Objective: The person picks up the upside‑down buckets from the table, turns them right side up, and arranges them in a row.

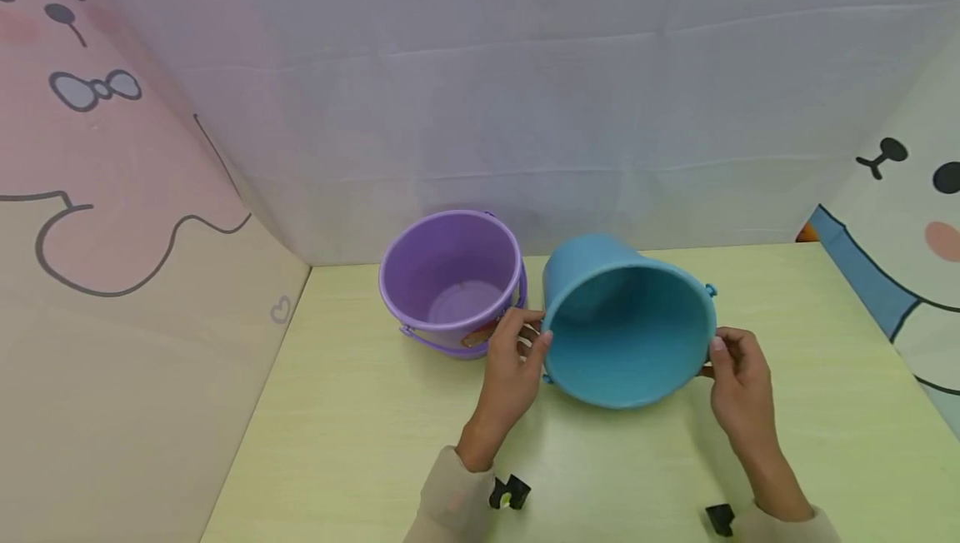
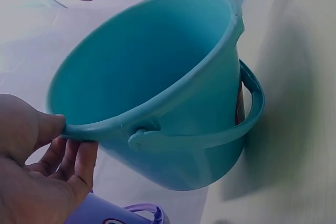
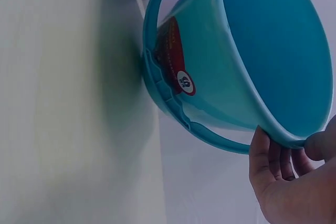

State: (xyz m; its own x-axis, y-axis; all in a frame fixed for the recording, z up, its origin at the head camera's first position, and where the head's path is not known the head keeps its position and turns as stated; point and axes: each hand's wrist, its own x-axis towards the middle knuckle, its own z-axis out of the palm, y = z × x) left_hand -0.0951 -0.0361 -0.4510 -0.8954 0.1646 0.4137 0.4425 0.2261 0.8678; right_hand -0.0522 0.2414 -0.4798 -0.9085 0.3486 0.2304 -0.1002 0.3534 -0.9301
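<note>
A blue bucket (image 1: pixel 630 335) is tilted with its mouth toward me, at the right of centre in the head view. My left hand (image 1: pixel 516 360) pinches its rim on the left side, thumb on the inside and fingers outside. On the opposite side my right hand (image 1: pixel 742 385) grips the rim in the same way. The bucket's handle (image 2: pixel 199 139) hangs down along the outside, and a red label (image 3: pixel 176 59) shows on its wall. Just left of it, a purple bucket (image 1: pixel 450 276) stands upright on the table, its handle lowered, close behind my left hand.
The pale yellow-green table (image 1: pixel 337 426) meets a white cloth backdrop (image 1: pixel 450 110) close behind both buckets. Side panels with cartoon animals stand left (image 1: pixel 112 235) and right (image 1: pixel 915 276). Small black pieces (image 1: pixel 510 493) show beside my sleeves.
</note>
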